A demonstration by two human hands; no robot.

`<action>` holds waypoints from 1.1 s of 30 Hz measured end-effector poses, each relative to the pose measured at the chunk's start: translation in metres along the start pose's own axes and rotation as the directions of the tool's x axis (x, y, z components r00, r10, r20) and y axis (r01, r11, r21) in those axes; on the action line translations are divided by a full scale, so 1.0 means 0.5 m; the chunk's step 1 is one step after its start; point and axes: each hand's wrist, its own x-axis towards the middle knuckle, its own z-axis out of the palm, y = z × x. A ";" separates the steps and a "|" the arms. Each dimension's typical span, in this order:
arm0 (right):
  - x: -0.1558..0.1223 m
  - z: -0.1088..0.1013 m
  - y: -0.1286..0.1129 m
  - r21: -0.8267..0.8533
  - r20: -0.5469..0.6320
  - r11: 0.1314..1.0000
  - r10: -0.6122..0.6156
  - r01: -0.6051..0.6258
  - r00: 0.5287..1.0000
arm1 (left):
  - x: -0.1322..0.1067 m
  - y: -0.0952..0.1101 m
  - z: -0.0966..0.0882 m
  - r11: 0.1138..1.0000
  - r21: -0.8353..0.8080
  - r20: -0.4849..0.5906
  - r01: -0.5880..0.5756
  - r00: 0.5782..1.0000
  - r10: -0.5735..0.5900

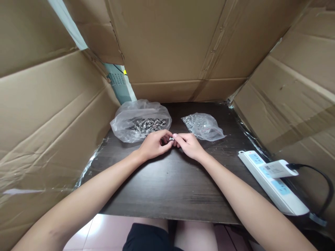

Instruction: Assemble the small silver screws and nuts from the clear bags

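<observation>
Fingertips of both hands meet above the table around a small silvery screw-like fastener (pixel 171 138); its exact form is too small to make out. My left hand (pixel 154 144) pinches it between thumb and curled fingers. From the other side, my right hand (pixel 190 144) has its thumb and fingers closed at the fastener's right end. Behind my left hand lies an open clear plastic bag (pixel 123 122) with many shiny metal fasteners (pixel 149 124) in it. A smaller clear bag (pixel 209 130) holding silvery screws (pixel 192 122) lies beyond my right hand.
The dark wooden table (pixel 157 188) is walled by cardboard (pixel 178 42) at the back and both sides. At the right lies a white power strip (pixel 274 188) with a plugged-in white adapter (pixel 278 169) and a black cable (pixel 328 181).
</observation>
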 end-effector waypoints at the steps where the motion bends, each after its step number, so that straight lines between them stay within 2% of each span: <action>1: 0.000 0.000 0.000 -0.002 -0.002 1.000 0.003 -0.003 1.000 | 0.000 0.000 0.000 1.000 0.000 -0.001 -0.002 1.000 0.002; 14: 0.001 0.000 -0.003 -0.033 -0.093 0.997 -0.079 0.076 0.993 | 0.000 -0.003 0.001 1.000 0.005 0.007 -0.008 1.000 0.008; 25: 0.002 0.000 -0.003 -0.051 -0.111 0.995 -0.091 0.086 0.990 | 0.000 -0.005 0.003 1.000 0.010 0.011 -0.008 1.000 0.008; 33: -0.001 -0.001 -0.005 -0.068 0.003 0.997 -0.046 0.046 0.999 | 0.000 -0.006 0.002 1.000 0.011 0.011 -0.011 1.000 0.011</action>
